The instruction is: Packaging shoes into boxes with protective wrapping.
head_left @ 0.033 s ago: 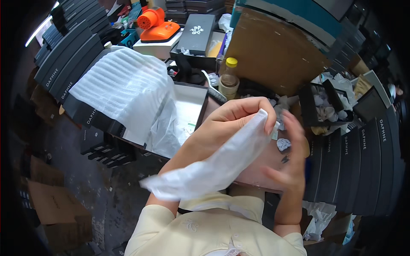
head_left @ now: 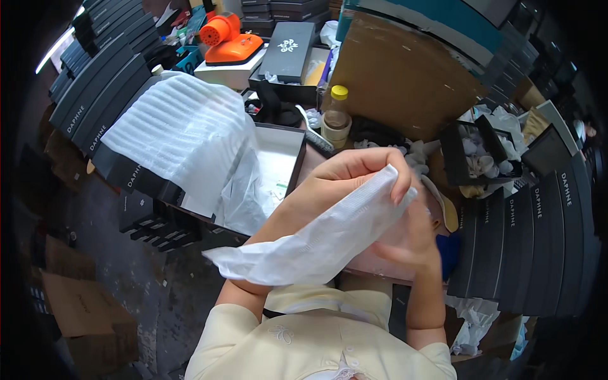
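Observation:
My left hand [head_left: 339, 177] pinches the upper end of a thin, limp white tissue-like sheet [head_left: 323, 237] between thumb and fingers. The sheet hangs slantwise down to the left, across my left forearm. Close to its right edge is my right hand [head_left: 415, 237], smeared by motion, its thumb spread away from the fingers and nothing visible in it. Some of its fingertips are lost behind the sheet. Below both hands lies a pinkish tabletop [head_left: 373, 263]. Left of my hands, an open dark box [head_left: 285, 149] with a white inside holds crumpled translucent wrapping [head_left: 244, 199].
Ribbed white foam [head_left: 180, 123] drapes over the box's left side. Behind stand an orange blower [head_left: 231, 44] and a yellow-capped bottle [head_left: 339, 111] by a tape roll. Upright dark boxes [head_left: 532, 244] line the right, near a black box of crumpled paper [head_left: 481, 149]. A beige insole-shaped piece [head_left: 446, 206] lies nearby.
My right hand has moved left and down, partly behind the white sheet. The sheet's hanging part has swung slightly up and looks more spread out. My left hand keeps its pinch.

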`<state>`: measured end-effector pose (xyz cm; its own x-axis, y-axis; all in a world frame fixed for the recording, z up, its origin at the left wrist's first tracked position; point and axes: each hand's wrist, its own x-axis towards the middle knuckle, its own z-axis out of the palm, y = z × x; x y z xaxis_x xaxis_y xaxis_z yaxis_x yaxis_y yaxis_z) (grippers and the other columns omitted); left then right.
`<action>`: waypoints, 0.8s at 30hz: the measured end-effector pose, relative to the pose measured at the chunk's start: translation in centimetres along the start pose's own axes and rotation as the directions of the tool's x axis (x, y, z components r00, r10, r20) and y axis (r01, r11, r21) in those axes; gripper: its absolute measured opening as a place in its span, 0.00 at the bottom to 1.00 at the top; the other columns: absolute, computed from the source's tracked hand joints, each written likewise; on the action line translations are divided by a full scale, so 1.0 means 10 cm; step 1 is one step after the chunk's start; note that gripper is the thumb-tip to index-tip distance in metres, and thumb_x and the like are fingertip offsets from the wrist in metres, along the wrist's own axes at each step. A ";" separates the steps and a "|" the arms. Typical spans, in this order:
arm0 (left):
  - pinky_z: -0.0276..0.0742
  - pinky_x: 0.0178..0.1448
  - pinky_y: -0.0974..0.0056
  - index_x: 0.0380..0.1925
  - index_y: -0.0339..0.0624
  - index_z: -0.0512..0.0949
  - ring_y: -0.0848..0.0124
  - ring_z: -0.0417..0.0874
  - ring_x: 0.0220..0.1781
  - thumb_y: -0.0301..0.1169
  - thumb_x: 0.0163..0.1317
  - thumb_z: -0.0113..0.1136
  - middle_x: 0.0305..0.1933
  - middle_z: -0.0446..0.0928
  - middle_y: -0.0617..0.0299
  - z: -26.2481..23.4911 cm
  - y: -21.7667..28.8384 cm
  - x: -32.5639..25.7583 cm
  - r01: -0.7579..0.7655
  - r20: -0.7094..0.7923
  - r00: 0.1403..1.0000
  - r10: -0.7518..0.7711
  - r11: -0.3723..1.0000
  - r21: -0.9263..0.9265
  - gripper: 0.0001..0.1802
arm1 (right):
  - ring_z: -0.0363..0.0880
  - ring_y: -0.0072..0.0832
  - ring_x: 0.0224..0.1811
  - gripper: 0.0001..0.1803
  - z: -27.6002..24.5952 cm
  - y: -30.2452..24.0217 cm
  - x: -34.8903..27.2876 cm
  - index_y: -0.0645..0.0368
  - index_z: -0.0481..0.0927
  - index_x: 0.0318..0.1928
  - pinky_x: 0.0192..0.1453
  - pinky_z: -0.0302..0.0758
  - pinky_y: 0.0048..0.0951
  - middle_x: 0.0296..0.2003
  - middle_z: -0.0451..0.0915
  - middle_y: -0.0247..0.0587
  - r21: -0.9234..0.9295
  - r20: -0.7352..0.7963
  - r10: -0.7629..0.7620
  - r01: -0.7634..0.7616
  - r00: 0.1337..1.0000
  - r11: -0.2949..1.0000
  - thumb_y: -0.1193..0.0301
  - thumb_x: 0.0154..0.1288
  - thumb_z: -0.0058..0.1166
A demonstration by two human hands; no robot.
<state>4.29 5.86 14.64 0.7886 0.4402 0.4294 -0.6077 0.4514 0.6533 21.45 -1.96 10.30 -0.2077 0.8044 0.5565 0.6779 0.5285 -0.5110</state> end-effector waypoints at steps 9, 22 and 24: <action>0.71 0.31 0.72 0.33 0.36 0.69 0.76 0.72 0.30 0.33 0.66 0.52 0.27 0.67 0.64 -0.30 0.06 -0.26 -0.074 -0.140 0.987 0.081 0.996 0.050 0.10 | 0.78 0.35 0.45 0.36 0.53 0.12 -0.22 0.61 0.71 0.51 0.51 0.72 0.32 0.42 0.78 0.45 0.480 0.074 0.406 -0.389 0.911 0.786 0.66 0.37 0.70; 0.63 0.64 0.60 0.60 0.43 0.68 0.61 0.68 0.63 0.41 0.70 0.41 0.61 0.69 0.54 -0.80 -1.52 -0.79 0.303 -0.325 0.933 -0.154 0.822 0.481 0.23 | 0.72 0.53 0.52 0.29 0.20 -0.17 -0.27 0.57 0.77 0.38 0.65 0.56 0.51 0.48 0.73 0.49 0.170 -0.188 0.062 -0.029 0.980 0.985 0.64 0.27 0.67; 0.67 0.61 0.60 0.56 0.40 0.71 0.56 0.75 0.57 0.39 0.69 0.43 0.57 0.74 0.53 -0.77 -1.86 -0.94 0.221 -0.277 0.960 -0.051 0.746 0.628 0.21 | 0.73 0.50 0.53 0.34 0.25 -0.01 -0.40 0.58 0.76 0.45 0.64 0.60 0.49 0.50 0.72 0.50 0.449 -0.106 0.013 0.036 0.994 0.893 0.63 0.29 0.68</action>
<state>7.42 -0.68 -6.34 0.7619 0.6142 0.2058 -0.2199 -0.0536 0.9741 20.44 -4.54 6.43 -0.1228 0.7783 0.6158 0.2815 0.6223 -0.7304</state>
